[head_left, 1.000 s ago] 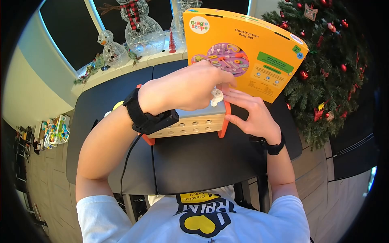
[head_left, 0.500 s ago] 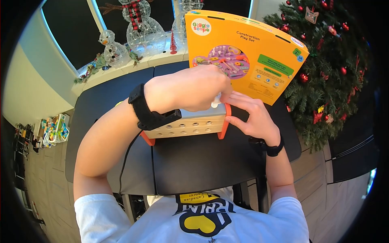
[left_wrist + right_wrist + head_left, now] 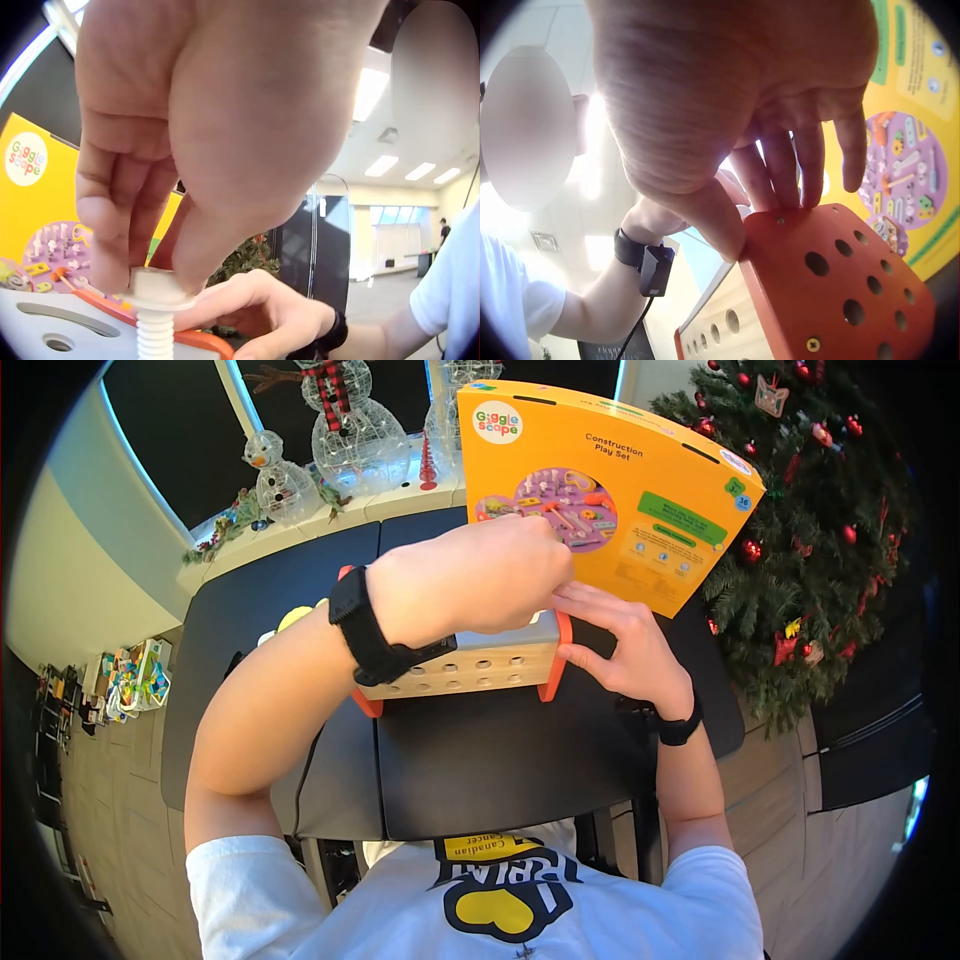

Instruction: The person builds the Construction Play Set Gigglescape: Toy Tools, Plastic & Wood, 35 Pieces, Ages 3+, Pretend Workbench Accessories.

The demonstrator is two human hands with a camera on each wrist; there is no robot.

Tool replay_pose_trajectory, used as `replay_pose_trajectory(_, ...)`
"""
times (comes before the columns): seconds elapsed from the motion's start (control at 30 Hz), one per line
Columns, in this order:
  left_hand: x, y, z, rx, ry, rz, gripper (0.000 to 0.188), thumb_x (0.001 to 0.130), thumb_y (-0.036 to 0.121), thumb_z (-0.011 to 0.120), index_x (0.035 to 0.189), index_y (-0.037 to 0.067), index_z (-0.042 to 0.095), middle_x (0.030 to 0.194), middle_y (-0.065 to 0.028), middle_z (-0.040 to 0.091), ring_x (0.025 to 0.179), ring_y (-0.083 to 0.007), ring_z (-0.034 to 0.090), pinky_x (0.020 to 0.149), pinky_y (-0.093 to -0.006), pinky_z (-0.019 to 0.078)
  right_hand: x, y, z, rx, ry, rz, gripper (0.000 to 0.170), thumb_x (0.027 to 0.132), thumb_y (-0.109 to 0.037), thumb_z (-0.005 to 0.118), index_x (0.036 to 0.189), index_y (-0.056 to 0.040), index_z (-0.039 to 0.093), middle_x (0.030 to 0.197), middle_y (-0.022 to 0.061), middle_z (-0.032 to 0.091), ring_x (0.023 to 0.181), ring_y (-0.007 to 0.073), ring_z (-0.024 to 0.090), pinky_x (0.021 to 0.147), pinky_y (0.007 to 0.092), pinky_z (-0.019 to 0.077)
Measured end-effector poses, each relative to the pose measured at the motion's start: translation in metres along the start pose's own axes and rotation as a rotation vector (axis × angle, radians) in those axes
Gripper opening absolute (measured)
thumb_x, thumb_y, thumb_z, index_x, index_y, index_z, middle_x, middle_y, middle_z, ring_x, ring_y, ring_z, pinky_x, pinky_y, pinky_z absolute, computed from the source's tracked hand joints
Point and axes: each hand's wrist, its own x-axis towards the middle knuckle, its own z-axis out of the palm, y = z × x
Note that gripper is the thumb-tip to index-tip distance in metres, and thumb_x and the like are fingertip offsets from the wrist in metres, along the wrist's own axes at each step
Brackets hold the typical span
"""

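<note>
By the left hand, one white screw is pinched upright above one toy workbench; the right one of its two red ends is touched by the right hand's extended fingers and thumb. One black table is stood upon. Beyond, one yellow box, one decorated tree (far right) and three snowmen (far left) are seen.

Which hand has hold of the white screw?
The left hand: it pinches the white screw, while the right hand rests against the toy's orange-red end panel.
</note>
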Motion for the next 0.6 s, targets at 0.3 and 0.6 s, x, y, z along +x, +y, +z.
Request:
replay_pose_trajectory(0.3,-0.004,-0.02,0.004,-0.302,0.294,0.319,0.021,0.085,0.006,0.074,0.104,-0.002,0.075,0.091,-0.0186,0.073,0.096,-0.0382,0.071,0.084,-0.0434,0.0574,0.001,-0.006,0.0,-0.017,0.014,0.008,0.052,0.083,-0.011,0.083,0.132,-0.0011,0.069,0.136,0.0205,0.068,0.134,0.038,0.06,0.112,0.0443,0.0499)
replay_pose_trajectory(0.6,-0.006,-0.003,0.007,0.002,0.107,0.058,0.014,0.09,0.01,0.071,0.098,-0.001,0.074,0.085,-0.0197,0.071,0.085,-0.0389,0.071,0.08,-0.0468,0.0572,0.001,-0.004,0.001,-0.018,0.019,0.004,0.05,0.084,-0.011,0.083,0.131,-0.0011,0.07,0.134,0.0212,0.069,0.133,0.0378,0.061,0.111,0.0444,0.0505)
